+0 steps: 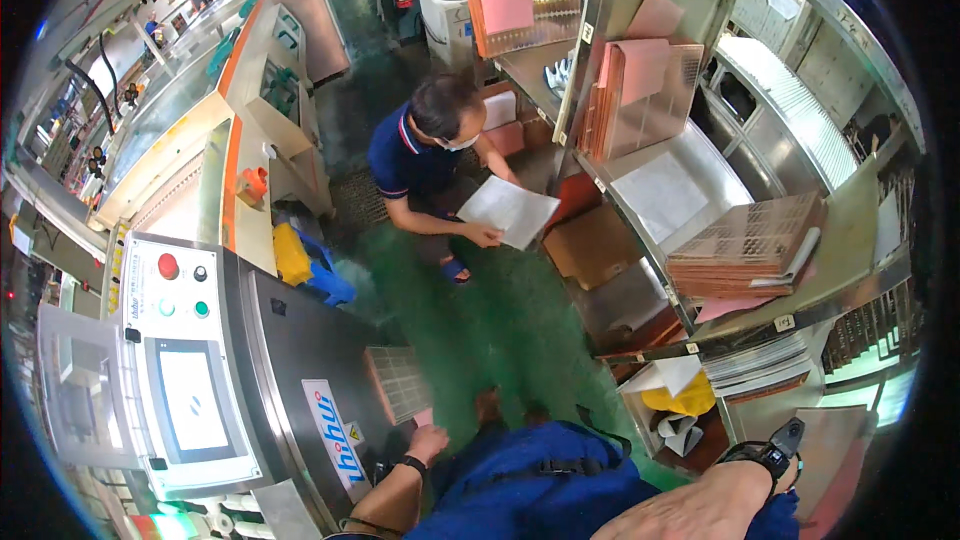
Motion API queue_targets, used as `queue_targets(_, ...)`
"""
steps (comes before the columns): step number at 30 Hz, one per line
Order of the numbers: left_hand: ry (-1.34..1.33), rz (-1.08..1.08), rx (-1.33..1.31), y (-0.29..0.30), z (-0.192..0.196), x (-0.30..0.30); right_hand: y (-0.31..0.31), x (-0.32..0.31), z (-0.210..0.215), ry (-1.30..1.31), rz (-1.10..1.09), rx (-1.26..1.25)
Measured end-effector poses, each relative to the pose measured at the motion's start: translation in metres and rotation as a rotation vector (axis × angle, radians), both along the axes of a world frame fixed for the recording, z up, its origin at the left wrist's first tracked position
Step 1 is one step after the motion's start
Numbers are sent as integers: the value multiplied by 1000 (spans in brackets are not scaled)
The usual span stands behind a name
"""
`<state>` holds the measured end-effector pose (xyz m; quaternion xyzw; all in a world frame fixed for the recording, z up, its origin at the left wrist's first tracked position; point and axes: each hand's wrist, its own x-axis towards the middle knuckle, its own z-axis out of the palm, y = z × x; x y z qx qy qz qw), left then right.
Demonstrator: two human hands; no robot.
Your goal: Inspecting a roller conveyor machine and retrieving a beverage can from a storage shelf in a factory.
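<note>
My left hand (428, 443), with a dark band on its wrist, is closed right beside a pink sheet (424, 418). What its curled fingers hold, if anything, is hidden. Just beyond it, a stack of gridded copper-coloured panels (397, 383) stands tilted next to the dark side of a machine cabinet (290, 340). Across the lower right comes my right hand (680, 515), wearing a black watch (765, 458). Only its back shows; the fingers run out of the picture, in front of my blue clothing.
Ahead, a person (425, 155) crouches on the green floor (470, 310), holding a whitish sheet (510, 210). A metal rack (640, 270) with panel stacks (745, 240) lines the right. A control panel (190, 380) stands left, with a yellow-and-blue container (308, 260) beyond it.
</note>
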<state>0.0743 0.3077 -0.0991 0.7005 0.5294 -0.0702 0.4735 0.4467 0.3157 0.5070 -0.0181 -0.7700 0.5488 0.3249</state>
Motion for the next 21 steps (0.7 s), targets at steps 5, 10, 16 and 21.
queue_targets(5, 143, -151, 36, 8, 6, 26, -17, 3, -8, 160, -176, -215)
queue_targets(10, -84, -150, 74, 7, 13, 11, -37, -10, -16, 479, -606, -401)
queue_targets(16, -179, 637, -586, 27, 69, 30, -28, -20, -41, 673, -489, -591)
queue_targets(21, -119, 604, -500, 24, 83, 33, -20, -36, -64, 924, -175, -755)
